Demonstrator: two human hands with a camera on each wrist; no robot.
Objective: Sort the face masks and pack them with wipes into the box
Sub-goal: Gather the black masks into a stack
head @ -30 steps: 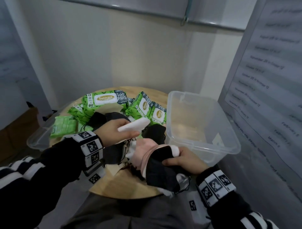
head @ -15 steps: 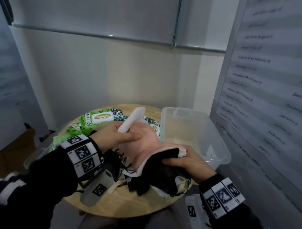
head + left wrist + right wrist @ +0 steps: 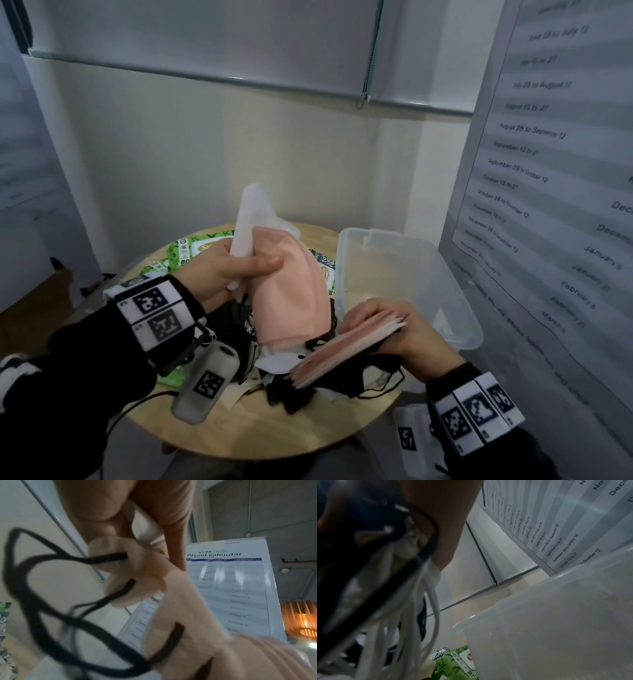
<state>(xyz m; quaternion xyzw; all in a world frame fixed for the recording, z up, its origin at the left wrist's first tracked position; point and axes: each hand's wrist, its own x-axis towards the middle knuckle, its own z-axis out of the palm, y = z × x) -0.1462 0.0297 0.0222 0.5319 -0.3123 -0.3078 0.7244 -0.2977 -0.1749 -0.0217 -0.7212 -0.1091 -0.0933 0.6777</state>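
Two hands held masks above the round wooden table (image 3: pixel 246 435). Left hand (image 3: pixel 222 270) gripped a white mask (image 3: pixel 251 219) and a pink mask (image 3: pixel 291 294) together, thumb curled across the pink one, fingers behind. White mask folded flat, long axis near upright, tip pointing up toward the wall. Pink mask hung below it, long axis running down and slightly right, lower end reaching the stack. In the left wrist view, black ear loops (image 3: pixel 42 588) dangled off the pink fabric, blurred.

Right hand (image 3: pixel 400 329) clamped a stack of pink masks (image 3: pixel 346 349), fingers curled over the top edge, stack lying roughly flat, edge-on, long axis slanting from lower left up toward the box. Black masks (image 3: pixel 342 383) and loops sat under the stack on the table.

Clear plastic box (image 3: pixel 459 298) stood at the table's right side, just beside the right hand. Green wipes packs (image 3: pixel 191 250) lay at the far side, behind the left hand. Payout calendar poster (image 3: pixel 548 171) was on the right.
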